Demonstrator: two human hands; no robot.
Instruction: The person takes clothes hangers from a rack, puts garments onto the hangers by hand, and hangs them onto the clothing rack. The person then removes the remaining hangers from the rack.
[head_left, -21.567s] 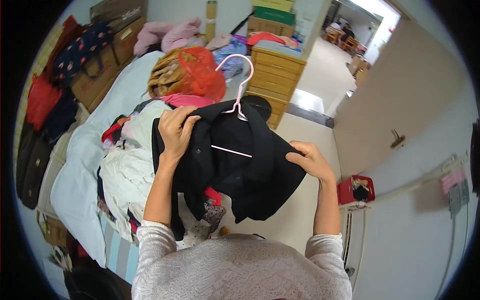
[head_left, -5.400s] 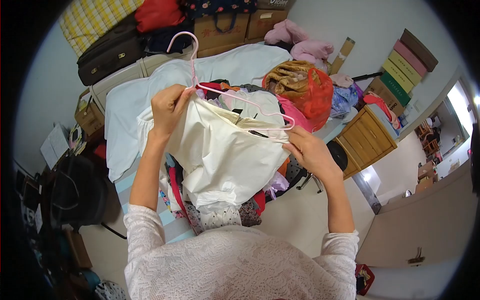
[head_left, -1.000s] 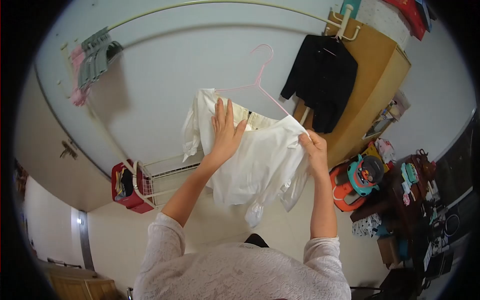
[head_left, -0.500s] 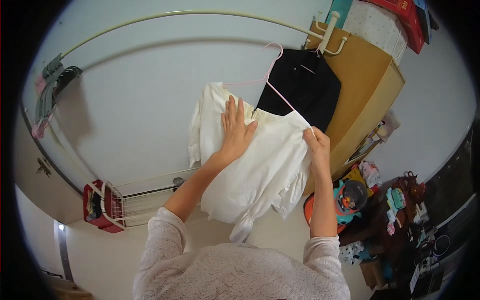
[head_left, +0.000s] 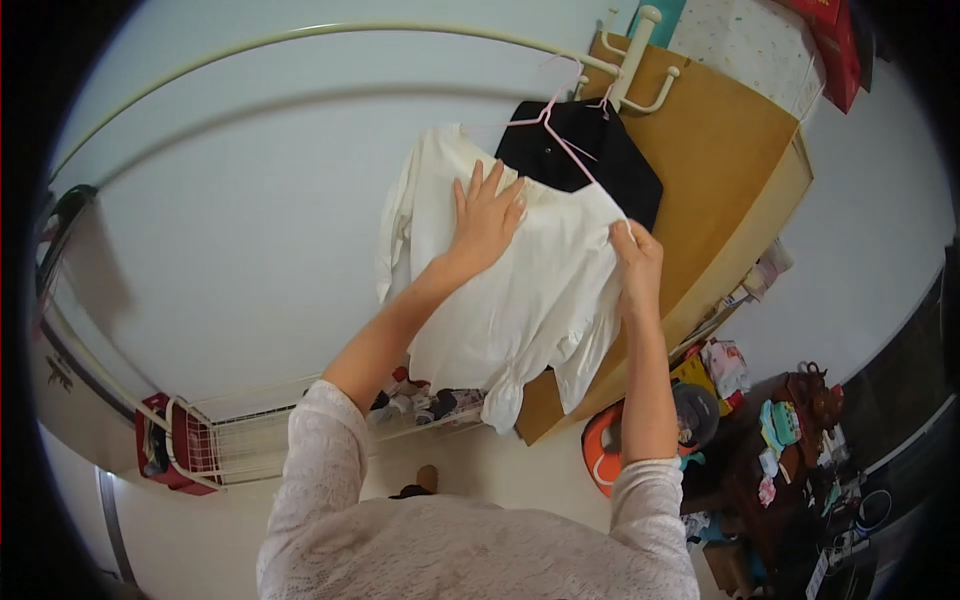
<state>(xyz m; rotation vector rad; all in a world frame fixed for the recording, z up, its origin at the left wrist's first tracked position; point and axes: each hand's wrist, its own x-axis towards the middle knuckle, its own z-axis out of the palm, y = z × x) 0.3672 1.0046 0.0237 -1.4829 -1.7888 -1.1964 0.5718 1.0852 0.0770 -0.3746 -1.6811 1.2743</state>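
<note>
A white long-sleeved blouse [head_left: 500,290] hangs on a pink hanger [head_left: 547,117] in front of me. The hanger's hook is up near the rail; I cannot tell whether it rests on it. My left hand [head_left: 484,226] lies flat on the blouse just below the neckline, fingers spread. At the blouse's right shoulder, my right hand [head_left: 638,262] is closed on the fabric around the hanger's end. Behind the blouse hangs a black garment [head_left: 570,145] on another pink hanger, partly covered.
A cream clothes rail [head_left: 330,30] runs along the wall to a post with hooks [head_left: 632,65]. Behind it stands a wooden cabinet [head_left: 735,130]. Below are a wire rack [head_left: 260,440], a red basket [head_left: 190,450] and an orange ride-on toy [head_left: 600,450]. Dark hangers [head_left: 65,225] hang far left.
The blouse and both hands have risen toward the rail and the post with hooks. My view has shifted, bringing more of the lower rack into sight. Both hands keep their contact.
</note>
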